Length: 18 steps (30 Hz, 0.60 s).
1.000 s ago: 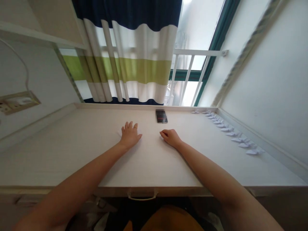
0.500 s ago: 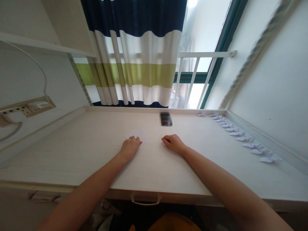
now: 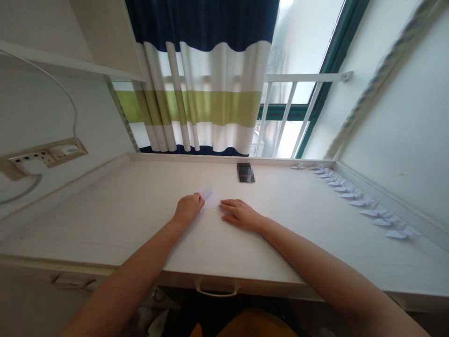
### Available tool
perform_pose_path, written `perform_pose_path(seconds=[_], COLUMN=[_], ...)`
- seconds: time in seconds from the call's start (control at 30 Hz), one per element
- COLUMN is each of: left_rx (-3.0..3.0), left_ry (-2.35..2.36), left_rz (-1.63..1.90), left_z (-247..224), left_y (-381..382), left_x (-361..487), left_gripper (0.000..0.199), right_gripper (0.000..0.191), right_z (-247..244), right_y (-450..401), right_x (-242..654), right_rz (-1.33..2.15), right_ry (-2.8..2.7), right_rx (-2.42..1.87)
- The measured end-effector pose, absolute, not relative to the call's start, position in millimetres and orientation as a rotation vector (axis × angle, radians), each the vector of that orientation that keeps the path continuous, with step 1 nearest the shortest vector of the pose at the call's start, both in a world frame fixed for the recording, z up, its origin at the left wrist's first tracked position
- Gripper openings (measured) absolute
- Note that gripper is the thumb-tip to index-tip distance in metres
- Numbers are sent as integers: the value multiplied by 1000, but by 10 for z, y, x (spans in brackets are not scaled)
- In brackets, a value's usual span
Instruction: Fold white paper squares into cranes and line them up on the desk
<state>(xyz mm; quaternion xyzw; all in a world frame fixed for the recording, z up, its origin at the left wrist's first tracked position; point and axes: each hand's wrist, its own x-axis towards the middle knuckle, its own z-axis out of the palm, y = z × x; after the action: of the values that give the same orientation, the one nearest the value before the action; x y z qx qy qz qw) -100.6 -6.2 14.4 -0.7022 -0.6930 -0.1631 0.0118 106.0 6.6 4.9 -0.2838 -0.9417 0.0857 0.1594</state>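
Note:
A small sheet of white paper [image 3: 210, 197] lies on the pale desk between my hands, its near-left part lifted a little. My left hand [image 3: 189, 207] is closed, with thumb and fingers pinching the paper's left edge. On the other side, my right hand [image 3: 242, 215] rests flat with its fingers stretched out, the fingertips at the paper's right corner. Whether those fingertips press on the paper, I cannot tell. The paper's left end is hidden behind my left hand.
Folded white paper cranes [image 3: 363, 203] stand in a row along the desk's right side. A dark, blurred-out object [image 3: 245, 172] lies near the back edge of the desk [image 3: 115, 224]. A power socket [image 3: 45, 158] with plugs is on the left wall; a striped curtain [image 3: 210, 107] hangs behind.
My left hand has closed on the paper, which now shows more and sits tilted. My right hand has moved left to the paper and its fingers have straightened. The view has shifted slightly.

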Motion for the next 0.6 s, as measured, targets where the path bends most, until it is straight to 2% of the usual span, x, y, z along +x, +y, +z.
perform_pose_path(seconds=[0.37, 0.6], left_rx=[-1769, -1603], left_ry=[-2194, -2078], left_rz=[-1492, -2201], left_z=[182, 251], left_y=[7, -58], left_x=[-1256, -1234], left_gripper=[23, 22], right_gripper=[50, 49], right_z=[22, 25], right_y=[118, 191], right_x=[777, 791], right_rz=[529, 883], right_ry=[-2614, -2175], right_rx=[-858, -953])
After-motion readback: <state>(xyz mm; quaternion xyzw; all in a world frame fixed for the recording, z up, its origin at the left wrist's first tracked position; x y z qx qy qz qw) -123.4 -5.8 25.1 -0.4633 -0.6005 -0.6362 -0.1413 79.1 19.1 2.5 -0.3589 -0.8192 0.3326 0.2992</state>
